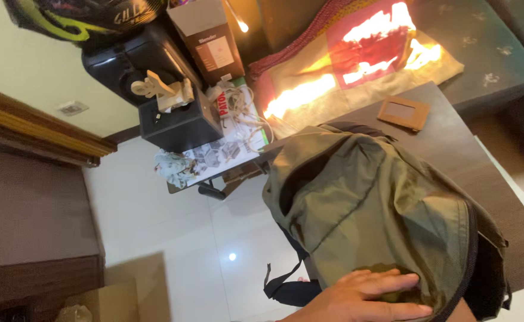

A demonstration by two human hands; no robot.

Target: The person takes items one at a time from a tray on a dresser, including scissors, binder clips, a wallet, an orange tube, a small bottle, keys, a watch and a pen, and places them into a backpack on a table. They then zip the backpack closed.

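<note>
Resting flat: hand point(366, 295) on olive backpack point(381, 209) | long axis diagonal on table point(453, 137)

backpack point(369, 203) fills the table point(447, 137); far end lies open

**Count of things in view**

One olive-green backpack point(375, 203) lies on one dark desk point(447, 137). One hand point(363, 295) shows, flat on the backpack; which hand it is cannot be told. One small brown wallet point(403, 112) sits on the desk. Beyond it are one brown cardboard box point(209, 39), one black box point(178, 122) with one wooden figure point(162, 90) on top, one dark helmet point(83, 18), and one patchwork cloth point(357, 59).
</note>
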